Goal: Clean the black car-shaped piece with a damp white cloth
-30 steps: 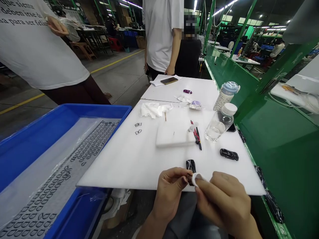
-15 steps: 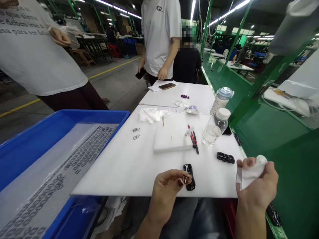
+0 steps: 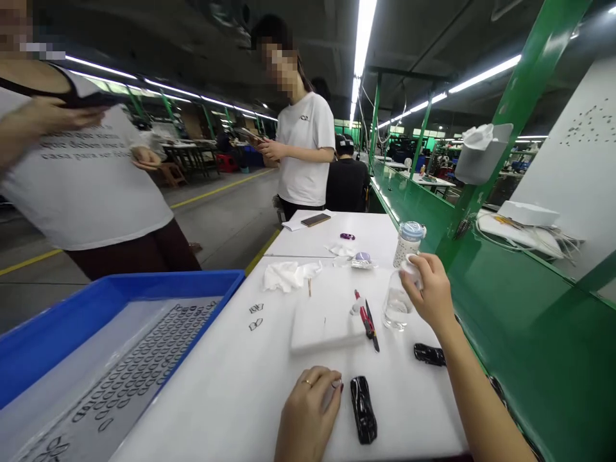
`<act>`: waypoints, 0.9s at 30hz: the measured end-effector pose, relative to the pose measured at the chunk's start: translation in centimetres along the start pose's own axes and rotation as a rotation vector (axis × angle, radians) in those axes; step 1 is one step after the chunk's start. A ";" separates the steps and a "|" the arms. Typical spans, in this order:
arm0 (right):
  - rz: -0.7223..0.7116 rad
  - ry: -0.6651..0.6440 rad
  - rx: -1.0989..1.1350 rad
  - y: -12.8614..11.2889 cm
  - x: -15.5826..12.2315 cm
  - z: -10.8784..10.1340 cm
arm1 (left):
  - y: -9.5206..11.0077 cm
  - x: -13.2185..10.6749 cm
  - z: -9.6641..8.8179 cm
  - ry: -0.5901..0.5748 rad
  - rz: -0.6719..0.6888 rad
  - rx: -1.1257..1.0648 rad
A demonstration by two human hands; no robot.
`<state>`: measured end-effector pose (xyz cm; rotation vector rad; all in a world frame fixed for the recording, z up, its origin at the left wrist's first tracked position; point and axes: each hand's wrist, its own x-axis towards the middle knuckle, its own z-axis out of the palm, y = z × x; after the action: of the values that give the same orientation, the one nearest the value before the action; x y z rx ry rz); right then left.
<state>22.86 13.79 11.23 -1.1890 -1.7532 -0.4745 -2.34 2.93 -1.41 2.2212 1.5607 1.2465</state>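
At the right, my right hand (image 3: pixel 430 289) is closed about the white cap (image 3: pixel 412 262) of a clear bottle (image 3: pixel 397 308) with liquid in it, standing on the table. Whether a white tissue is still in that hand I cannot tell. My left hand (image 3: pixel 310 407), a ring on one finger, pinches a small shiny piece (image 3: pixel 337 384) too small to name, low over the near table. Just right of it lies a black toy car body (image 3: pixel 363 410). A second black toy car body (image 3: pixel 429 354) lies below my right forearm's wrist side.
A white foam block (image 3: pixel 312 330) with red-handled tweezers (image 3: pixel 368 321) beside it occupies mid-table. Crumpled tissue (image 3: pixel 286 276), small black frames (image 3: pixel 256 316) and a patterned cup (image 3: pixel 409 239) lie or stand around. A blue tray (image 3: pixel 192 277) borders the left. Two people stand beyond.
My right hand has moved from the right edge to the bottle cap; the white tissue it held is no longer visible. My left hand has shifted left, off the near car. The view has tilted up.
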 end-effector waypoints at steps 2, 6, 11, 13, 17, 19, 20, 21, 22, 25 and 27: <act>-0.018 0.046 0.022 0.5 -1.3 0.4 | -0.1 -0.1 0.1 -0.014 0.010 0.024; 0.262 0.240 0.007 2.6 -3.7 0.4 | -0.4 -0.1 0.3 -0.017 0.026 0.054; 1.070 0.633 0.683 5.7 -4.5 1.0 | -0.7 -0.3 0.4 -0.038 0.003 0.035; 1.227 0.667 0.908 6.6 -4.7 1.6 | -0.7 -0.3 0.4 -0.035 -0.015 0.013; 1.359 0.582 0.987 7.6 -5.6 2.9 | -0.8 -0.3 0.2 -0.027 -0.039 -0.028; 1.390 0.574 0.997 7.7 -6.0 3.3 | -0.9 -0.4 0.1 -0.038 -0.048 -0.044; 1.398 0.575 0.991 7.7 -6.1 3.4 | -0.9 -0.4 0.1 -0.045 -0.051 -0.050; 1.402 0.578 0.979 7.7 -6.2 3.6 | -1.0 -0.4 0.1 -0.050 -0.054 -0.055; 1.396 0.581 0.963 7.6 -6.3 3.6 | -1.0 -0.4 0.0 -0.053 -0.057 -0.061; 1.327 0.592 0.891 7.0 -6.3 3.4 | -1.2 -0.3 0.0 -0.055 -0.066 -0.085; 1.245 0.619 0.807 6.5 -6.1 2.8 | -1.3 -0.4 0.0 -0.046 -0.065 -0.111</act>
<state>27.76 15.70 3.52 -1.0967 -0.3553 0.5349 -3.31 3.21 -2.30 2.0992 1.4961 1.2241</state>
